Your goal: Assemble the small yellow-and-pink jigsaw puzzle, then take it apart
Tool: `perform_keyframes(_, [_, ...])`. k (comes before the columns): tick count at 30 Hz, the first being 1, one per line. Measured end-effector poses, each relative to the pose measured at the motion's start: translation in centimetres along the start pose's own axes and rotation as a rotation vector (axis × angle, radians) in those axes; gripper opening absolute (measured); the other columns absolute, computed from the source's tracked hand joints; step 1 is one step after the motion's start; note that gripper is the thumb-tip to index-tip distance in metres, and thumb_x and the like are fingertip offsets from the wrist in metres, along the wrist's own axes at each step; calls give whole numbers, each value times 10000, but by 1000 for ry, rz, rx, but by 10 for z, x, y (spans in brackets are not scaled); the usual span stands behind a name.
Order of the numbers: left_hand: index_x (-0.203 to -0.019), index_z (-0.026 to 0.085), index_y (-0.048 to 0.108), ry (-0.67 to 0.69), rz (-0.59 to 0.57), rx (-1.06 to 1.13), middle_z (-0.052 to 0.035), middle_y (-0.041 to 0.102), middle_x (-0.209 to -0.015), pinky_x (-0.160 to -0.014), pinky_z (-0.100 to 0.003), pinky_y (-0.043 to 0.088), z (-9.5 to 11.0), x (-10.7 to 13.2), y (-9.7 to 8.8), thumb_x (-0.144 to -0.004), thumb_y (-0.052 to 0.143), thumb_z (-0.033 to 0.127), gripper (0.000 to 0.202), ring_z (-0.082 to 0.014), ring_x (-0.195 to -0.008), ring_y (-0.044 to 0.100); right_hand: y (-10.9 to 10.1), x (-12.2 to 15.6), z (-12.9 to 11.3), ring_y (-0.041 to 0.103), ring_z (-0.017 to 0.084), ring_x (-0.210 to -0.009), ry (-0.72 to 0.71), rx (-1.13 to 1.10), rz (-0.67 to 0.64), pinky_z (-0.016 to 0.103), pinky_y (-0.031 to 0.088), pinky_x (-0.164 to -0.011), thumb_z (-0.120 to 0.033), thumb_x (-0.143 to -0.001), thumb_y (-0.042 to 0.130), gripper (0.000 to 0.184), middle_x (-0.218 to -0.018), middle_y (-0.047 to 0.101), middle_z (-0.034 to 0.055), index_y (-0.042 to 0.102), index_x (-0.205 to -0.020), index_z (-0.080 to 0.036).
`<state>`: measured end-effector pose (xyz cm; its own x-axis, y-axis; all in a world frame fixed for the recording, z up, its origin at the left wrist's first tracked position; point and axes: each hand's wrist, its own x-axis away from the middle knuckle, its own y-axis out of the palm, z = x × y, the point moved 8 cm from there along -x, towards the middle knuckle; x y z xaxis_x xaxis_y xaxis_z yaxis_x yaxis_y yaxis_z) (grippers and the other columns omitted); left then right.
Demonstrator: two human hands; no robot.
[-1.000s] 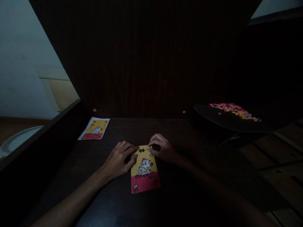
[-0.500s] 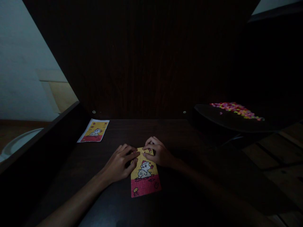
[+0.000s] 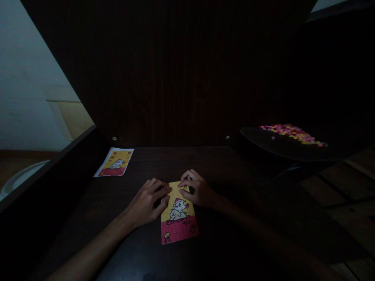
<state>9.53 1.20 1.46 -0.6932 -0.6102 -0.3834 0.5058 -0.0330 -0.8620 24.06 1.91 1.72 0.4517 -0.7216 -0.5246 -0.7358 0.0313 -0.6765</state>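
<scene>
A jigsaw puzzle [image 3: 178, 222] lies flat on the dark table, its pieces joined into one upright rectangle. It shows a white cartoon animal in a red hat on a yellow and red ground. Along the puzzle's upper left edge rests my left hand [image 3: 150, 203], its fingers bent and apart, with the fingertips on the surface. My right hand [image 3: 197, 189] touches the upper right corner, thumb and fingers curved and apart, partly covering the picture there. Neither hand lifts the puzzle. Any loose piece under the fingertips is hidden from me.
A printed sheet [image 3: 115, 162] with the same picture lies at the table's back left. On a dark round-edged surface [image 3: 254, 142] at the right is a pile of small colourful bits [image 3: 293, 133]. A dark panel [image 3: 170, 78] rises behind the table [image 3: 140, 249].
My right hand's fingertips have shifted slightly right, off the puzzle's upper middle, uncovering more of its top. My left hand stays at the left edge. The view has moved a little.
</scene>
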Motion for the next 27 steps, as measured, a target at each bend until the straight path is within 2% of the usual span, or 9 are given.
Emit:
perform_keyframes(5, [-1228,201,668,17,-10,-12,-98,638,-1107,-829,-413,471,0,1,1,-950,500,236,327,-242,-973,568,1,2,-2,539,190,-833,-22,46,17,336,498,-739,-116,-812,669,97,-911,597,60,704,-879,-177])
perform_keyframes(9, [-1209,215,684,29,-13,-26,-98,628,-1109,-826,-418,470,1,1,1,-949,502,244,318,-247,-973,566,1,3,-5,530,190,-823,-52,96,26,327,489,-718,-135,-828,655,97,-919,594,66,703,-902,-177])
perform_keyframes(15, [-1232,220,666,9,-43,-32,-97,616,-1121,-842,-429,467,0,0,2,-955,491,243,328,-249,-982,555,3,4,-9,528,188,-807,-98,148,8,321,471,-696,-178,-843,652,48,-904,595,66,699,-843,-186])
perform_keyframes(24, [-1205,203,673,24,-28,-20,-101,620,-1100,-845,-430,475,2,0,0,-949,490,229,316,-251,-982,556,-1,4,-6,546,199,-834,-62,123,60,341,488,-731,-148,-823,640,99,-906,605,69,670,-913,-175])
perform_keyframes(27, [-1220,205,663,26,-40,-13,-101,623,-1100,-844,-422,476,2,-1,0,-954,483,230,321,-248,-986,554,-1,4,-7,537,195,-821,-79,143,42,336,481,-723,-158,-820,651,79,-907,600,66,678,-892,-179])
